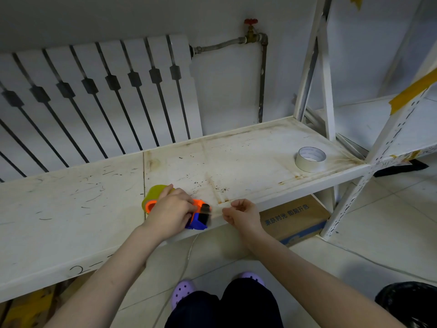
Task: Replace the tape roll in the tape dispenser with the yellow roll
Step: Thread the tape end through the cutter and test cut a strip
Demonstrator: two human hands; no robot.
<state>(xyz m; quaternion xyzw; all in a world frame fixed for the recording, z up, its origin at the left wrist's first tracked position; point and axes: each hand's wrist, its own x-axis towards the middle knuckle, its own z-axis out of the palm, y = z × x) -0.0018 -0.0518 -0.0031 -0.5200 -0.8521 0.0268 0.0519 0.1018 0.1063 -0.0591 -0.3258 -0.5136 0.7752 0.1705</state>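
Observation:
The orange and blue tape dispenser (199, 215) lies at the front edge of the white shelf (71, 209), with the yellow roll (155, 192) mounted in it. My left hand (172, 209) presses down on top of the dispenser and covers most of it. My right hand (241, 213), just to its right, pinches the end of a thin clear strip of tape (216, 210) that stretches from the dispenser's mouth. A white tape roll (310, 159) lies flat at the shelf's far right.
A white radiator (94, 95) and a pipe with a red valve (251, 29) stand behind the shelf. Perforated shelf uprights (378, 152) rise at the right. A cardboard box (295, 218) sits under the shelf. A black bin bag (409, 301) is at bottom right.

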